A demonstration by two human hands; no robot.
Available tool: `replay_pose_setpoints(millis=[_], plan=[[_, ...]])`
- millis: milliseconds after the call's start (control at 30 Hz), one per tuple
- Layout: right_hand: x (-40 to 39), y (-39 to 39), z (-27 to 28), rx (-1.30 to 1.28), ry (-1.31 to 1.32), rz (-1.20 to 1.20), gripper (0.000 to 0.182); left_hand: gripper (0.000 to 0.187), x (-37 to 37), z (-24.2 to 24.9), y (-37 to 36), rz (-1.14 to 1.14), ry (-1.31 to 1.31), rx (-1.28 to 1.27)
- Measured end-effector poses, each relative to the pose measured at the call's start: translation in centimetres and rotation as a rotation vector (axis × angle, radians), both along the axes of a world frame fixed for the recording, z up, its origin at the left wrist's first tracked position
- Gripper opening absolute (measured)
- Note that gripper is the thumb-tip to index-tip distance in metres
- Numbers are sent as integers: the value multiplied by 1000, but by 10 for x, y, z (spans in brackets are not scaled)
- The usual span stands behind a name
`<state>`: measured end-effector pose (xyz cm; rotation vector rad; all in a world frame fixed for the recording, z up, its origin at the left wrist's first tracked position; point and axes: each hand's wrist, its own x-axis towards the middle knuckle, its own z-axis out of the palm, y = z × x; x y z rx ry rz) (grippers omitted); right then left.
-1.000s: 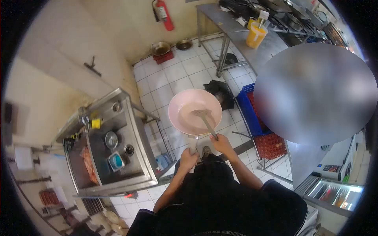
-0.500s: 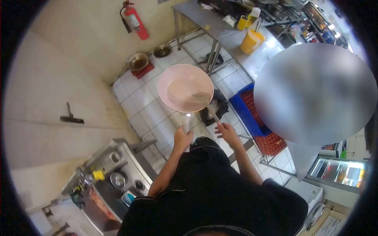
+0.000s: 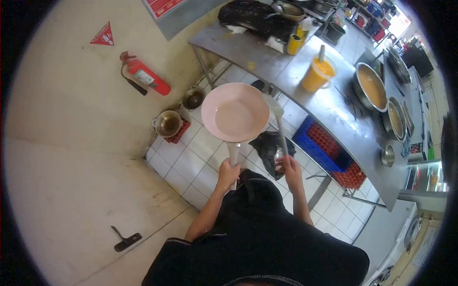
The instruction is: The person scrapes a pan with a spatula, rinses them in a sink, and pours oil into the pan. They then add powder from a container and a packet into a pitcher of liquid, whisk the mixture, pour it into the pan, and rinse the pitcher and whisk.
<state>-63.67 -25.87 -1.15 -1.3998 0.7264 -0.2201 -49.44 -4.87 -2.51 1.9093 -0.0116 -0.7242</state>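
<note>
Swung from inside a round, smooth pink pan [image 3: 234, 114] to its right rim, a flat-headed spatula [image 3: 282, 129] sits in the curled fingers of the right hand [image 3: 292, 170]; the left hand [image 3: 229, 172] wraps the pan's pale handle [image 3: 233, 153] above square white tiles [image 3: 200, 164], near a steel table [image 3: 362, 140].

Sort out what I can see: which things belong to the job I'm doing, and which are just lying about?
Likely part of the job:
- pan, its handle in your left grip
- spatula, in your right grip

Apparently just around:
- jug, on the table
- blue crate
- black bag, on the floor
- extinguisher, on the wall
</note>
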Motion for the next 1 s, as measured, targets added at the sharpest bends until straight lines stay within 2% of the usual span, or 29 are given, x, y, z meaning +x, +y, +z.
replay_pose_setpoints(millis=[67,167,267,433,567,600,700,833,1000], plan=[[55,3,-2,12,-68,-38,47,31,40,-1,16,-2,49,43],[137,-1,15,52,-56,-32,46,24,106,14,38,62,126,-38],[208,-5,34,-18,-68,3,45,21,171,4,65,86,291,-197],[303,-7,39,-87,-56,16,45,13,278,34,69,135,326,-245],[353,7,28,-156,38,-50,43,9,366,26,74,87,303,-382],[365,16,31,-145,31,-86,43,8,392,37,72,101,334,-352],[394,36,23,-127,20,-141,46,6,470,44,72,164,463,-475],[427,56,34,-18,30,-244,46,4,588,60,70,65,1160,-1144],[465,44,30,-24,71,-253,40,6,679,105,28,-46,1432,-1489]])
